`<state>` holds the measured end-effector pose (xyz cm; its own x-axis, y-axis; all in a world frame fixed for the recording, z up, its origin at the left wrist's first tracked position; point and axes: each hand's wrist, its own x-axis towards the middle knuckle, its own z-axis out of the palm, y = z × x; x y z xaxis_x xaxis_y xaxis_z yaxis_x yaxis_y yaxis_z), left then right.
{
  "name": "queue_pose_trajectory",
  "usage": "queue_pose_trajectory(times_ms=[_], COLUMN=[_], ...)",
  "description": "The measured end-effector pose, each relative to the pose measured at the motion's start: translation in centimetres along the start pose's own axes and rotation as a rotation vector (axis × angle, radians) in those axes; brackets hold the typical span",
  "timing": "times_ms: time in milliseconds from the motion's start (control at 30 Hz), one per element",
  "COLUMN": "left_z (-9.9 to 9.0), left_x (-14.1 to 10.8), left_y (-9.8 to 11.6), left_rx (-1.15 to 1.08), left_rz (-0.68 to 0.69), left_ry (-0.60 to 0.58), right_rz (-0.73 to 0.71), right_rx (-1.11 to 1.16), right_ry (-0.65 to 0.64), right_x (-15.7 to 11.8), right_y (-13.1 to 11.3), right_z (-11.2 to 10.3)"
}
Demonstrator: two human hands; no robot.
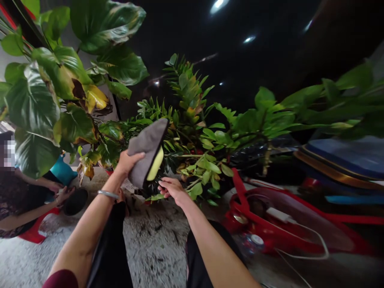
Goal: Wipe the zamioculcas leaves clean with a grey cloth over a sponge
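Observation:
A grey cloth (144, 150) with a yellow underside is held up in my left hand (129, 162), the thumb lying across its face. To the right and a little lower, my right hand (172, 188) is closed at the foot of the plants, its fingertips pinched on something dark and too small to make out. Green leafy plants (210, 168) rise just behind both hands, some leaves yellowed. Large broad leaves (33, 100) with brown and yellow patches hang at the upper left.
At the left edge a person (18, 200) sits on a red stool (40, 230), hands near a dark round bowl (76, 202). On the right stands a red basket (270, 216) with a white cable and box. Rough grey floor (153, 240) lies below.

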<state>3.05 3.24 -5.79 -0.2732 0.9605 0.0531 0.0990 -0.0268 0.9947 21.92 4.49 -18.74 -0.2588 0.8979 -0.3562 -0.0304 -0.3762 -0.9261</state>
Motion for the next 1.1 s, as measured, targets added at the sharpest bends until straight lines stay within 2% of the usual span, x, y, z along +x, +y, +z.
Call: queue_pose_trajectory(times_ms=[67,133,200,267,333,400,433,500,567,667,700,767,833,967,1033,1100], left_z=[0.4,-0.6,-2.4,-4.0,-4.7,-4.4,-4.0,-3.3,-3.1,-4.1,-4.7,-5.9,-6.8,-6.3,-5.4,-4.8], left_x=[-1.1,-3.3,-5.3,-6.3,-5.8,-4.1,-3.2,-2.0,-2.3,-5.1,-6.2,-7.6,-7.4,-3.7,-2.4,-2.7], left_y=[-2.4,-4.2,-4.2,-2.5,0.0,1.6,1.8,0.7,-1.8,-5.5,-6.0,-5.6,-3.6,0.3,0.3,-1.2], left_rx=[0.247,0.364,0.275,0.103,-0.015,-0.062,-0.066,-0.030,0.043,0.129,0.126,0.072,-0.019,-0.114,-0.119,-0.093], left_rz=[-0.019,-0.092,-0.182,-0.209,-0.144,-0.047,-0.016,-0.007,-0.063,-0.183,-0.219,-0.263,-0.234,-0.040,-0.010,-0.064], left_ry=[-0.012,-0.148,-0.320,-0.395,-0.317,-0.150,-0.071,0.029,0.008,-0.197,-0.267,-0.346,-0.303,-0.004,0.104,0.099], right_rz=[0.005,0.014,0.016,0.001,-0.014,-0.009,-0.002,0.006,0.006,-0.003,-0.002,-0.004,-0.009,-0.003,0.001,-0.002], right_rx=[-0.020,-0.054,-0.075,-0.065,-0.044,-0.027,-0.022,-0.013,-0.009,-0.044,-0.058,-0.069,-0.059,-0.042,-0.035,-0.035], right_ry=[-0.002,0.000,-0.001,-0.014,-0.017,-0.002,0.006,0.013,0.010,0.007,0.007,0.003,-0.009,0.014,0.024,0.022], right_x=[0.0,-0.1,-0.3,-0.3,-0.4,-0.3,-0.2,0.0,0.1,0.2,0.2,0.2,0.2,0.1,0.1,0.1], right_y=[0.1,0.2,0.3,0.3,0.3,0.3,0.3,0.3,0.5,0.7,0.8,0.8,0.7,0.5,0.4,0.4], right_z=[0.0,-0.1,-0.3,-0.5,-0.5,-0.3,-0.2,0.1,0.2,-0.1,-0.2,-0.5,-0.6,-0.2,0.0,0.1])
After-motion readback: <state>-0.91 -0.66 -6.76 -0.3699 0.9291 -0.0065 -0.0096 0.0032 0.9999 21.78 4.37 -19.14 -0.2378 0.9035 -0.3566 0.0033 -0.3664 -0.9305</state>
